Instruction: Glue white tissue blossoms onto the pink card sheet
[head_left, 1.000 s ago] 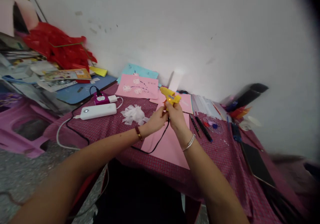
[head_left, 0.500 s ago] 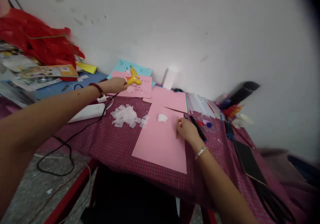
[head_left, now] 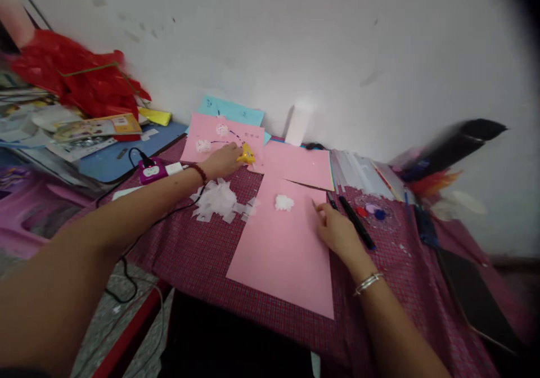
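Observation:
My left hand (head_left: 225, 161) is closed around a yellow glue gun (head_left: 246, 154), low over the decorated pink sheet (head_left: 253, 132); a black cord trails from it. A puffy white cloud-shaped piece (head_left: 284, 202) lies on the upper part of a large pink sheet (head_left: 282, 254). At that sheet's right edge, my right hand (head_left: 337, 232) pinches something thin, with a small tip showing past the fingers; its kind is unclear. Left of the large sheet sits a pile of white translucent scraps (head_left: 216, 201), a few reaching onto the paper.
A black marker (head_left: 356, 222) lies beside my right hand, near red, lilac and blue pompom-like bits (head_left: 370, 211). More pink paper (head_left: 297, 164) lies behind. At left are a purple power socket (head_left: 152, 171), books (head_left: 99, 126) and a red plastic bag (head_left: 84, 74).
My left hand has lowered the glue gun and brought it rightward, nearer the table. My right hand stays at the sheet's right edge, still pinching. The view has shifted a little.

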Motion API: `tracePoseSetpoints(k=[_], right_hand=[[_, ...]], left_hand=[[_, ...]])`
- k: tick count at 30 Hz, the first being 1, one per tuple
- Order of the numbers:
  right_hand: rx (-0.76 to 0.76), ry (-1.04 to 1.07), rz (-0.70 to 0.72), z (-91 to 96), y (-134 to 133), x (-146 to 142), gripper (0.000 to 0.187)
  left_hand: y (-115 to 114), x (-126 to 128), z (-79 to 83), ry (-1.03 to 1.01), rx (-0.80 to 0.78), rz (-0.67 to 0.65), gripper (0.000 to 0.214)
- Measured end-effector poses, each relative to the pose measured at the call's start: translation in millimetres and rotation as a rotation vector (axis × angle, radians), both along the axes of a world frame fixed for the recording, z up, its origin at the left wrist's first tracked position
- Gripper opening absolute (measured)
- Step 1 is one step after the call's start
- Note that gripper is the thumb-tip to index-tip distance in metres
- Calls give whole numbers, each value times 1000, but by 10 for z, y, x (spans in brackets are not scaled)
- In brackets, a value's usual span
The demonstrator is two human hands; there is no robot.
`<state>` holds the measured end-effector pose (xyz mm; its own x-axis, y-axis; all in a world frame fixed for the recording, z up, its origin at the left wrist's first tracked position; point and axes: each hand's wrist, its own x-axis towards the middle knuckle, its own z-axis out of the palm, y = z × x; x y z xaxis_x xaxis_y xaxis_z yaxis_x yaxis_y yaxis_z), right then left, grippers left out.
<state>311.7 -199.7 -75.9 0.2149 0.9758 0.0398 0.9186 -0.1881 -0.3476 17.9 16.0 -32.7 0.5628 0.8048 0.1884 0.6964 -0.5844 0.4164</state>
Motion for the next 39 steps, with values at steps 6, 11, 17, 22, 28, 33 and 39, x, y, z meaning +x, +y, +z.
tracePoseSetpoints(k=[6, 11, 17, 22, 28, 33, 39], right_hand=[[194, 1281, -68, 46, -62, 103, 13], [395, 1506, 2, 155, -155, 87, 24], [489, 1570, 86, 136, -147, -21, 13], [425, 1614, -5, 25, -109, -105, 26], [440, 1465, -26, -124, -70, -173, 31], [461, 1375, 7, -171, -57, -244, 22], [469, 1246, 71, -224, -44, -281, 20]], left_hand=[[-606, 272, -142, 149, -299, -303, 8], [-644, 351, -266, 85, -257, -160, 19], [-631, 386, -151, 139, -329, -134, 14], [-916, 468, 133, 40, -326, -120, 9], [-1430, 805, -39, -39, -303, -161, 15], [-1462, 958, -290, 95, -33, -43, 16], [-1414, 986, -368, 89, 3, 5, 17]])
